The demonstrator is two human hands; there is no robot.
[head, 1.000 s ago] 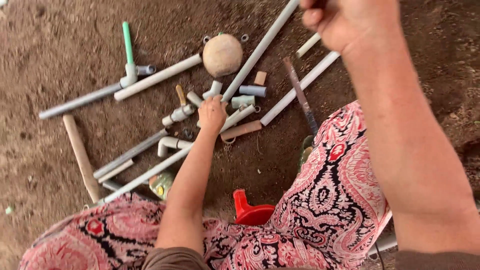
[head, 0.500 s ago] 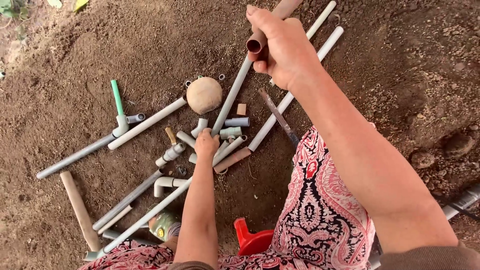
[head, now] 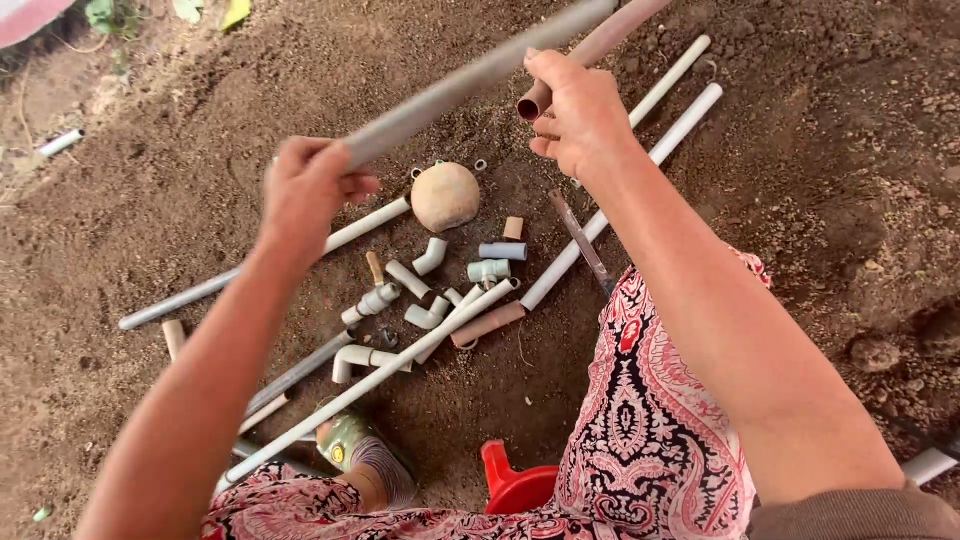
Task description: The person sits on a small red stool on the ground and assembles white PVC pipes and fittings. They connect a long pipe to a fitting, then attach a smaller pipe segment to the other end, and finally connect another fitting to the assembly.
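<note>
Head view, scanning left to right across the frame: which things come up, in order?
Small white pipe stub → left hand → round clay-coloured ball → right hand → long white pipe → stone

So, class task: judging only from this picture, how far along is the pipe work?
Done: no joined run of pipe shows. In hand: the left hand grips a long grey pipe; the right hand holds a brownish pipe, open end toward the camera, and the two pipes are apart. Left: loose elbow fittings, short pieces and long white pipes lie unjoined on the soil.
</note>
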